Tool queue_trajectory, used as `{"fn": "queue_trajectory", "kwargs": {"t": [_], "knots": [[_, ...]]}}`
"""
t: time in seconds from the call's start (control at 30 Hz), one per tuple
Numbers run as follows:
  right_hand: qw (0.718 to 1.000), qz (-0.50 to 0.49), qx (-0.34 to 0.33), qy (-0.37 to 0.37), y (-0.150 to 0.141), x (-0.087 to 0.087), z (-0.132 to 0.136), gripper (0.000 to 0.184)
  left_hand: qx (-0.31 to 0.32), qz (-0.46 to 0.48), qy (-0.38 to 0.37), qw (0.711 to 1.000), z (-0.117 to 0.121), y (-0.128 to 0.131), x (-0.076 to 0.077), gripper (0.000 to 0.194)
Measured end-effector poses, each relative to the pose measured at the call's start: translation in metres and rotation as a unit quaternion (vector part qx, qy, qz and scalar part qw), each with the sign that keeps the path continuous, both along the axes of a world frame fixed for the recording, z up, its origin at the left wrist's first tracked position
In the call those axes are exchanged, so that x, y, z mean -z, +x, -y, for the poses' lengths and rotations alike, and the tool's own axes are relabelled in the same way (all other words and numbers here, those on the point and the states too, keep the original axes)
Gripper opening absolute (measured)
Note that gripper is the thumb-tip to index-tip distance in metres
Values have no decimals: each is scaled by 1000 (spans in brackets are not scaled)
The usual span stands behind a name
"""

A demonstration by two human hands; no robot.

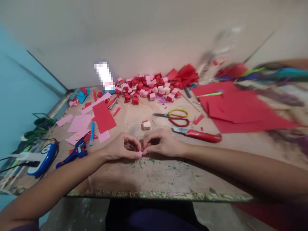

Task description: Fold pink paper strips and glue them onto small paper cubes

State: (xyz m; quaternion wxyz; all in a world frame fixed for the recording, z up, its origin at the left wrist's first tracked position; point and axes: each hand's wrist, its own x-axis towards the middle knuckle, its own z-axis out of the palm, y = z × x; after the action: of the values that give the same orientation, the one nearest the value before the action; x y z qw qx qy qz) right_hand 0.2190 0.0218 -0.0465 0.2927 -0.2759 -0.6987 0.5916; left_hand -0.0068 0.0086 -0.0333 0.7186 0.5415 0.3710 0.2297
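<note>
My left hand [125,146] and my right hand [160,143] meet low at the middle of the table. Between their fingertips they pinch a small pink piece [140,154], mostly covered by the fingers; whether it is paper or foam I cannot tell. Just beyond the hands sits a small cream block [146,125] with red on top. Scissors [178,122] with one yellow and one red handle lie past my right hand. Closer to that wrist is a red-handled knife [204,135]. A blue glue gun [74,154] rests left of my left hand, beside a light-blue marker [92,134].
Many small pink and red cubes [144,88] are heaped against the wall. Red sheets [250,107] cover the right side. Pink sheets [80,123] and a red rectangle [104,117] lie left, near a lit phone [105,76]. A blue-and-white device [45,159] with cables stands far left.
</note>
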Motion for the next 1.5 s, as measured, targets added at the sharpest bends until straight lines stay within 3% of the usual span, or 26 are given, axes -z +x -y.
{"fn": "queue_trajectory", "kwargs": {"t": [0.27, 0.47, 0.6, 0.7, 0.8, 0.93, 1.03, 1.1, 1.17, 1.2, 1.23, 1.27, 1.37, 1.5], "knots": [[993, 15, 59, 106, 5, -34, 33, 22, -74, 28, -1, 997, 20, 9, -15, 25], [977, 1, 133, 167, 3, -43, 59, 11, -132, 54, -17, 990, 47, 24, -25, 30], [974, 2, 157, 161, 1, -50, 70, 11, -148, 64, -1, 987, 56, 26, -27, 35], [977, 7, 177, 122, 2, -53, 74, 15, -188, 85, 39, 978, 50, 16, -30, 37], [976, 16, 203, 75, 8, -53, 72, 29, -264, 130, 95, 951, 35, -5, -46, 36], [969, 26, 241, 43, 20, -49, 66, 33, -351, 204, 184, 895, 26, -46, -93, 41], [962, 45, 267, 26, 25, -44, 62, 34, -367, 274, 338, 822, 35, -77, -128, 44], [957, 79, 280, 20, 28, -41, 61, 34, -394, 258, 413, 780, 43, -94, -138, 42], [955, 92, 283, 12, 31, -37, 61, 35, -430, 152, 486, 746, 52, -111, -131, 39], [955, 87, 282, 8, 33, -36, 60, 36, -440, 49, 513, 735, 55, -119, -122, 39], [956, 81, 280, 4, 35, -34, 60, 37, -421, -106, 518, 737, 59, -127, -111, 39], [957, 75, 281, 0, 38, -33, 60, 38, -391, -183, 499, 752, 63, -135, -98, 33], [956, 84, 282, -11, 49, -32, 56, 41, -279, -340, 435, 786, 75, -158, -57, 25], [956, 60, 284, -26, 57, -36, 46, 40, -197, -437, 384, 789, 92, -178, -16, 30]]}}
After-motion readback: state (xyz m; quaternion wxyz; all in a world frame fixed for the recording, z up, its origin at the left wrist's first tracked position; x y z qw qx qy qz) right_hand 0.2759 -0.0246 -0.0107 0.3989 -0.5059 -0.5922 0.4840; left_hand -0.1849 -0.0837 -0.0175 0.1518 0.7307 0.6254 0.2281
